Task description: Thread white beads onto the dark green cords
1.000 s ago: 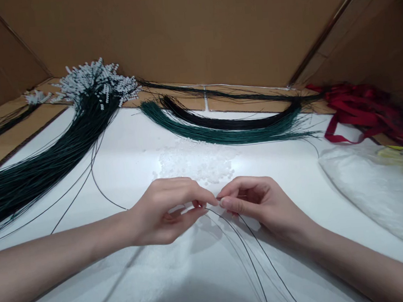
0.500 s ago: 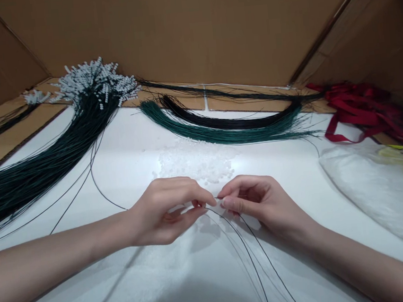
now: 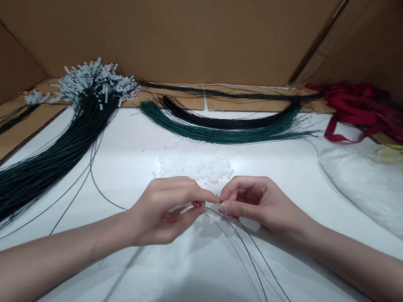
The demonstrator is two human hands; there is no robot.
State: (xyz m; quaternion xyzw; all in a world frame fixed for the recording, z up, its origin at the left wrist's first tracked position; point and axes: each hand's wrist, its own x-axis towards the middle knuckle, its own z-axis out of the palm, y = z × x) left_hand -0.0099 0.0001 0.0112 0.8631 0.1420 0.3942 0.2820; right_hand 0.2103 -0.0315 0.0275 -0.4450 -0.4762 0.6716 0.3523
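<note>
My left hand (image 3: pixel 176 208) pinches one dark thin wire (image 3: pixel 244 244) between thumb and fingers; the wire curves down to the lower edge of the view. Its index finger reaches out to the fingertips of my right hand (image 3: pixel 251 201). That hand is closed in a pinch on a second dark wire (image 3: pixel 265 259), whose short tip sticks up by the left index finger. Whether a bead sits between the fingertips I cannot tell. Just beyond the hands, a patch of small white beads (image 3: pixel 195 163) lies on the white surface (image 3: pixel 288 161).
On the left is a thick bundle of green wires (image 3: pixel 87 119) with white beaded ends (image 3: pixel 95 80). Curved bundles of green wire (image 3: pixel 200 134) and black wire (image 3: pixel 227 120) lie at the back. At right are red ribbon (image 3: pixel 354 108) and a clear plastic bag (image 3: pixel 379 191). Cardboard walls (image 3: pixel 190 33) stand behind.
My left index finger has stretched right to meet the right fingertips. The wire tip in my right hand now points upward, and its tail has shifted slightly left.
</note>
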